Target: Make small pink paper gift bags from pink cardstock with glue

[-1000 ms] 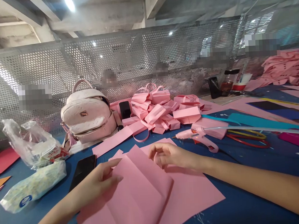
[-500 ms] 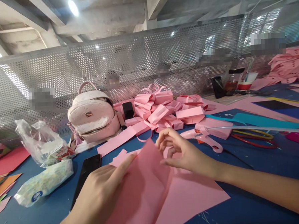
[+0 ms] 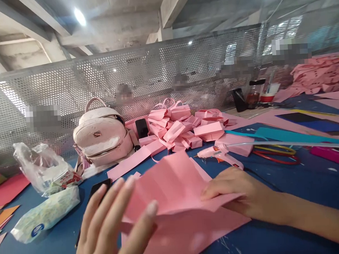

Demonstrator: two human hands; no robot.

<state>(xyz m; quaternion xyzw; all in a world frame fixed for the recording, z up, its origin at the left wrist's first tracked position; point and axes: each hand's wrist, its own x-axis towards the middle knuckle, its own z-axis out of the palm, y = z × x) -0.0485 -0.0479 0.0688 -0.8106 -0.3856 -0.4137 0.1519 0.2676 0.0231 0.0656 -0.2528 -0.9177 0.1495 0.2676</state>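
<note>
My left hand (image 3: pixel 114 224), fingers spread, lifts the creased pink paper sheet (image 3: pixel 172 187); my right hand (image 3: pixel 235 191) grips its edge. Folding barely begun, judging by finished pink boxes (image 3: pixel 181 128) near the desk's (image 3: pixel 289 196) far edge.

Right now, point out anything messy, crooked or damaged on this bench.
Nothing looks damaged or spilled. The folded pink pieces lie in a loose heap by the backpack, and the glue gun lies on its side behind the right hand.

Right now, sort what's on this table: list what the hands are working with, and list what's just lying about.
In hand: pink paper sheet, left hand, right hand.

Lying about: glue gun, backpack, black phone, plastic bag, tissue pack, pile of folded pink pieces.
</note>
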